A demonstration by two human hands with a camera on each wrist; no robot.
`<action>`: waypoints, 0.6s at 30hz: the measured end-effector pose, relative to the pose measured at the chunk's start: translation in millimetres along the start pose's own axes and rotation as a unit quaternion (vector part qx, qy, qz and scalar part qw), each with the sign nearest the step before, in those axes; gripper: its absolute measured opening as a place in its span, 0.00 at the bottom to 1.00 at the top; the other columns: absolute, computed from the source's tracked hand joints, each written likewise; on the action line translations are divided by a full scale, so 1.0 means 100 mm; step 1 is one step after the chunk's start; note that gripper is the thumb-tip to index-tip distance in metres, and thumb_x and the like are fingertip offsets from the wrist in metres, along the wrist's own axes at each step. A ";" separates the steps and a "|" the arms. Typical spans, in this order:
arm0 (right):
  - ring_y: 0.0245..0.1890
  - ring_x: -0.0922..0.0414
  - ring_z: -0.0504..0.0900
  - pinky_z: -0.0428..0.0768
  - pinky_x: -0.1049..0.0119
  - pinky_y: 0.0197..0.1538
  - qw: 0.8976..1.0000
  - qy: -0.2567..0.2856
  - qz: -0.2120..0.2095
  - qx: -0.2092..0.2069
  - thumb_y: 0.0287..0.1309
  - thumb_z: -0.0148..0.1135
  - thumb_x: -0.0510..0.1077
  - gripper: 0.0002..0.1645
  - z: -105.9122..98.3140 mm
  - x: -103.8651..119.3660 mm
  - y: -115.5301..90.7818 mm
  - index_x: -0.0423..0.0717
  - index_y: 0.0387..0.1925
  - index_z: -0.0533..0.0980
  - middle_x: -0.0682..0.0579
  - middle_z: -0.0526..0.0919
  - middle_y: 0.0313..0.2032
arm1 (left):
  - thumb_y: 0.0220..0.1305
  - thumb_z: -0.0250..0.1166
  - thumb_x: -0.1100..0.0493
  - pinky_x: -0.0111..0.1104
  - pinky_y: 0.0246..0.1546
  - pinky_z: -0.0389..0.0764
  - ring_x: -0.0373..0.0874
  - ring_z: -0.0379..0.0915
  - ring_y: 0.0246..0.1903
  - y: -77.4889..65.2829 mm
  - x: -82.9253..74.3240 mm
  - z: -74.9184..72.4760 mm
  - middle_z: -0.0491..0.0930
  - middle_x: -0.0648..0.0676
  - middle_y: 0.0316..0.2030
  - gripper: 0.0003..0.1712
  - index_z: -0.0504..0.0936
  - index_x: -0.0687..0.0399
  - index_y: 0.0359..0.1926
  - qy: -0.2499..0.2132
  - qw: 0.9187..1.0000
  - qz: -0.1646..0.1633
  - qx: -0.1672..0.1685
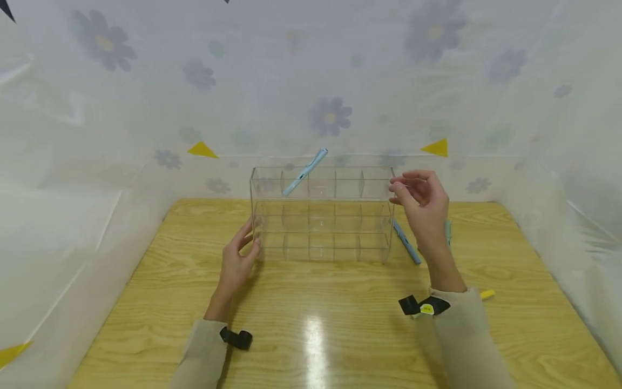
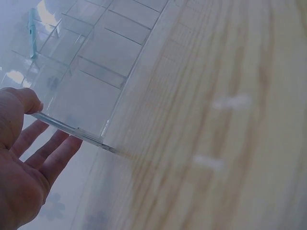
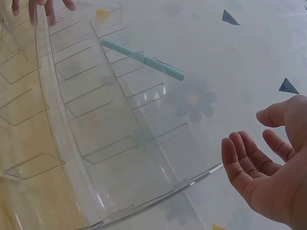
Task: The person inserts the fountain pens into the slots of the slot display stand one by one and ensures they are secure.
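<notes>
beige sleeves (image 1: 464,335) cuff an empty, half-curled right hand (image 1: 423,199) and left hand (image 1: 239,258) gripping the acrylic organizer (image 1: 321,216); tilting could dislodge the light-blue pen (image 1: 305,172).

We see beige sleeves (image 1: 201,348), a black left wristband (image 1: 237,339) and a black right wristband (image 1: 410,306) bearing a yellow label (image 1: 427,309).

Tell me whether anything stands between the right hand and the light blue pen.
Straight across, yes: the right end of the clear organizer and its upright dividers lie between the right hand and the light blue pen. From above, nothing visible blocks the pen's upper end, which juts above the organizer.
</notes>
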State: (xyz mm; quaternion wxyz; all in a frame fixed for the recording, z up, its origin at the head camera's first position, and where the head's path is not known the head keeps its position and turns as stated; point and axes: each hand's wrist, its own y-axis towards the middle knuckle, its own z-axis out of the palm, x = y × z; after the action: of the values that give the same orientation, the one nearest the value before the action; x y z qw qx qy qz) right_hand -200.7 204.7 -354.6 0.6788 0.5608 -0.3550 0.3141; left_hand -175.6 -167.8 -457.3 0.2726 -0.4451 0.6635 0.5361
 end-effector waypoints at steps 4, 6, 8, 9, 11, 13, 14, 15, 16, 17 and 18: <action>0.39 0.51 0.87 0.87 0.65 0.41 0.999 0.009 0.024 -0.025 0.67 0.65 0.33 0.17 -0.11 -0.07 -0.11 0.26 0.52 0.72 0.40 0.85 0.43 | 0.69 0.58 0.78 0.58 0.58 0.75 0.66 0.71 0.64 0.00 -0.01 0.00 0.70 0.70 0.68 0.31 0.67 0.72 0.72 -0.002 1.000 0.001 -0.001; 0.40 0.50 0.87 0.87 0.64 0.41 0.999 0.017 0.036 -0.035 0.67 0.65 0.33 0.17 -0.16 -0.11 -0.16 0.27 0.52 0.72 0.40 0.86 0.43 | 0.69 0.59 0.78 0.58 0.58 0.75 0.67 0.71 0.63 -0.01 -0.01 0.00 0.71 0.70 0.67 0.31 0.67 0.72 0.72 -0.001 1.000 0.004 -0.001; 0.39 0.51 0.87 0.87 0.64 0.41 0.998 0.023 0.040 -0.045 0.67 0.65 0.33 0.17 -0.21 -0.15 -0.21 0.28 0.52 0.73 0.40 0.86 0.43 | 0.69 0.59 0.78 0.59 0.58 0.75 0.67 0.71 0.63 -0.01 0.00 0.01 0.71 0.70 0.68 0.31 0.67 0.71 0.72 0.000 1.000 0.006 -0.001; 0.39 0.52 0.87 0.87 0.64 0.41 0.998 0.023 0.042 -0.049 0.67 0.65 0.33 0.17 -0.24 -0.17 -0.23 0.27 0.52 0.73 0.40 0.85 0.43 | 0.69 0.59 0.78 0.59 0.58 0.75 0.67 0.71 0.63 -0.01 0.00 0.01 0.71 0.70 0.68 0.31 0.67 0.71 0.72 0.001 1.000 0.006 -0.001; 0.39 0.54 0.87 0.87 0.65 0.41 0.997 0.017 0.047 -0.056 0.66 0.66 0.34 0.18 -0.28 -0.22 -0.26 0.27 0.52 0.73 0.40 0.86 0.43 | 0.69 0.59 0.77 0.59 0.58 0.75 0.66 0.71 0.64 -0.01 0.00 0.02 0.71 0.69 0.68 0.31 0.67 0.71 0.72 0.002 1.000 0.006 -0.001; 0.38 0.54 0.87 0.87 0.65 0.41 0.996 0.011 0.054 -0.066 0.66 0.66 0.35 0.19 -0.33 -0.28 -0.28 0.26 0.52 0.72 0.41 0.86 0.43 | 0.69 0.59 0.77 0.58 0.58 0.75 0.65 0.71 0.64 -0.01 -0.01 0.02 0.71 0.69 0.68 0.31 0.67 0.71 0.72 0.003 1.000 0.006 0.001; 0.38 0.54 0.87 0.87 0.65 0.41 0.996 0.007 0.059 -0.071 0.66 0.66 0.35 0.19 -0.34 -0.30 -0.28 0.26 0.52 0.73 0.41 0.86 0.42 | 0.69 0.59 0.77 0.58 0.58 0.75 0.65 0.71 0.64 -0.01 -0.02 0.03 0.70 0.69 0.68 0.31 0.67 0.71 0.72 0.003 1.000 0.007 0.001; 0.38 0.55 0.87 0.87 0.65 0.41 0.995 0.001 0.064 -0.076 0.66 0.66 0.35 0.19 -0.36 -0.33 -0.29 0.26 0.52 0.73 0.41 0.86 0.42 | 0.69 0.59 0.77 0.59 0.58 0.75 0.65 0.71 0.64 0.00 -0.02 0.03 0.71 0.70 0.68 0.31 0.67 0.72 0.72 0.003 1.000 0.007 0.001; 0.38 0.55 0.87 0.87 0.65 0.41 0.994 -0.001 0.072 -0.080 0.66 0.67 0.35 0.19 -0.37 -0.36 -0.29 0.26 0.52 0.73 0.41 0.86 0.42 | 0.69 0.59 0.77 0.59 0.58 0.75 0.66 0.72 0.63 0.00 -0.02 0.03 0.71 0.70 0.67 0.31 0.67 0.72 0.72 0.002 1.000 0.007 0.000; 0.37 0.55 0.87 0.87 0.66 0.41 0.993 -0.005 0.079 -0.083 0.66 0.66 0.34 0.19 -0.39 -0.40 -0.30 0.26 0.52 0.73 0.41 0.86 0.42 | 0.69 0.59 0.77 0.59 0.57 0.75 0.66 0.72 0.63 0.00 -0.03 0.02 0.71 0.70 0.67 0.31 0.67 0.72 0.72 0.002 1.000 0.007 -0.001; 0.37 0.55 0.87 0.87 0.66 0.41 0.993 -0.010 0.086 -0.085 0.66 0.66 0.34 0.18 -0.40 -0.43 -0.30 0.26 0.52 0.73 0.41 0.86 0.42 | 0.69 0.59 0.77 0.59 0.57 0.75 0.66 0.73 0.62 0.01 -0.03 0.02 0.71 0.70 0.67 0.31 0.68 0.72 0.72 0.001 1.000 0.006 -0.002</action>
State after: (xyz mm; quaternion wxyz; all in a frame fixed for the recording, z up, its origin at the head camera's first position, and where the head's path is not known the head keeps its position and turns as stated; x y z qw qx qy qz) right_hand -194.2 237.7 -411.7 0.6909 0.4716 -0.4344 0.3341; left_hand -174.8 -164.7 -454.9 0.2677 -0.4419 0.6654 0.5388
